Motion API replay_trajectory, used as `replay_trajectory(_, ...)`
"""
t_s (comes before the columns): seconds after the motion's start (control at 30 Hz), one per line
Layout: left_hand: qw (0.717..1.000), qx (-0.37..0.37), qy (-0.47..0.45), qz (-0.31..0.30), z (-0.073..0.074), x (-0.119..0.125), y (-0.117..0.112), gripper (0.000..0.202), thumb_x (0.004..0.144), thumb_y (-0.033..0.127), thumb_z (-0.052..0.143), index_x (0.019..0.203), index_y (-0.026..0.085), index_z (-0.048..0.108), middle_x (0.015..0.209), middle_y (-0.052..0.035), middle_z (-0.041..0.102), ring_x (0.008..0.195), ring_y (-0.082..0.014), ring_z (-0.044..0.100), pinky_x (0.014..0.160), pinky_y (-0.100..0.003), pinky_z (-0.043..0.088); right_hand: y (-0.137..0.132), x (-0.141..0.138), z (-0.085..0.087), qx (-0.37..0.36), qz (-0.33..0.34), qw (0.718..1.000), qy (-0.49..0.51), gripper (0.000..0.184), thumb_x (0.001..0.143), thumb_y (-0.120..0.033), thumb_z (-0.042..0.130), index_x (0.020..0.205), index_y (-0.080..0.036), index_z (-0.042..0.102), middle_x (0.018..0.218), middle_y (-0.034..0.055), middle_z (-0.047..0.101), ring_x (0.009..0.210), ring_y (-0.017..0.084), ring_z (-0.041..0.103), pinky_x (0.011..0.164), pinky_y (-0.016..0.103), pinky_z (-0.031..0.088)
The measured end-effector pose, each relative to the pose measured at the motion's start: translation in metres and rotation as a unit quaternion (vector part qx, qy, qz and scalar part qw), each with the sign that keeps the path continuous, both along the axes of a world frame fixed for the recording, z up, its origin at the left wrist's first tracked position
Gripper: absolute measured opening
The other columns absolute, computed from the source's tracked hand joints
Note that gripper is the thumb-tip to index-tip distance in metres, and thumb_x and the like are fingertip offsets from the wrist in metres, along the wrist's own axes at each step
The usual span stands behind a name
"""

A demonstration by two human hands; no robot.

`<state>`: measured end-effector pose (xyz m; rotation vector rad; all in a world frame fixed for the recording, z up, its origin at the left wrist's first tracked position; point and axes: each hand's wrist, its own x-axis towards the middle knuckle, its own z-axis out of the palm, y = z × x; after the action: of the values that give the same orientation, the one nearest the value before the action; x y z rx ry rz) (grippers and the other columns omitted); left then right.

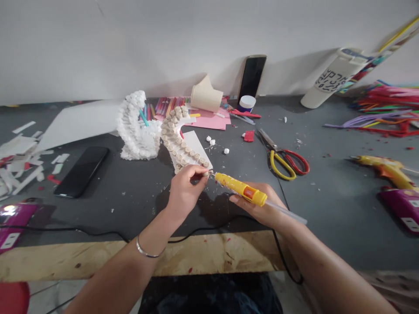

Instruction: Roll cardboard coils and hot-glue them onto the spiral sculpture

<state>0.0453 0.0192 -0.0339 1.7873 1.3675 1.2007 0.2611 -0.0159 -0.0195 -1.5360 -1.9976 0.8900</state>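
Note:
My right hand (262, 205) is wrapped round a yellow hot glue gun (240, 187), with a clear glue stick (286, 213) poking out of its back end. The gun's nozzle points left, at the fingertips of my left hand (187, 187). Those fingers are pinched on a small pale piece (206, 173), mostly hidden by them. Just beyond lies a curved white form (183, 146) covered with rows of small beige rolls. Beside it on the left stands a curved form (139, 131) covered in white lumps. Several small white balls (226, 151) lie on the dark table.
Scissors (283, 159), a second glue gun (386, 168) and pipe cleaners (393, 104) lie to the right. A tumbler (334, 78) and a propped phone (252, 76) stand at the back. Another phone (81, 171) and paper scraps (22, 161) are left. A black cable (203, 229) crosses the front.

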Motion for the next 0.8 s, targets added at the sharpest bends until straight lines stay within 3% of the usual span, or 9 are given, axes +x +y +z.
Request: replay_trajectory(0.8, 1.000, 0.000, -0.014, 0.006, -0.0008, -0.0016, 0.0000, 0.008, 0.082, 0.021, 0.066, 0.089, 0.021, 0.070, 0.093, -0.0024, 0.074, 0.083, -0.0144, 0.069, 0.078, -0.025, 0.056, 0.0001, 0.0014, 0.0017, 0.023, -0.019, 1.000, -0.006, 0.043, 0.085, -0.054, 0.058, 0.059, -0.021, 0.046, 0.051, -0.0047, 0.045, 0.048, 0.010, 0.037, 0.045, 0.025, 0.028)
